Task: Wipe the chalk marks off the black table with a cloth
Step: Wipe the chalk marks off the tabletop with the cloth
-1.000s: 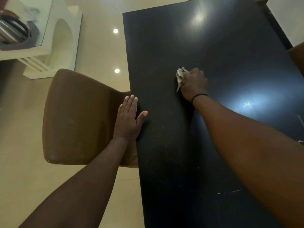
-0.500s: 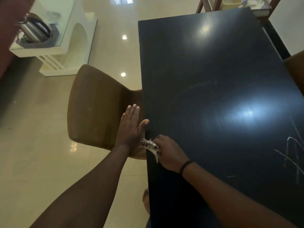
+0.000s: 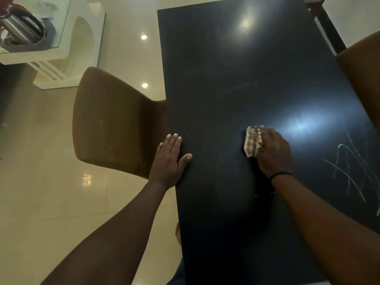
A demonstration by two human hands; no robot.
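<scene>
The black table (image 3: pixel 236 68) runs from near me to the far end of the view. White chalk marks (image 3: pixel 353 171) streak its right side, and a faint smear (image 3: pixel 240 88) shows near the middle. My right hand (image 3: pixel 274 152) grips a crumpled checked cloth (image 3: pixel 252 141) and presses it on the tabletop, left of the chalk marks. My left hand (image 3: pixel 169 161) lies flat with straight fingers on the table's left edge, thumb spread onto the top.
A brown chair (image 3: pixel 115 124) stands against the table's left side, under my left hand. Another brown chair (image 3: pixel 364 79) shows at the right edge. A white side table (image 3: pixel 61 52) with a metal kettle (image 3: pixel 20 27) stands at the far left on the glossy floor.
My right hand has swept the cloth from the table's left edge, beside my left hand, rightward toward the middle. The left hand has stayed on the edge.
</scene>
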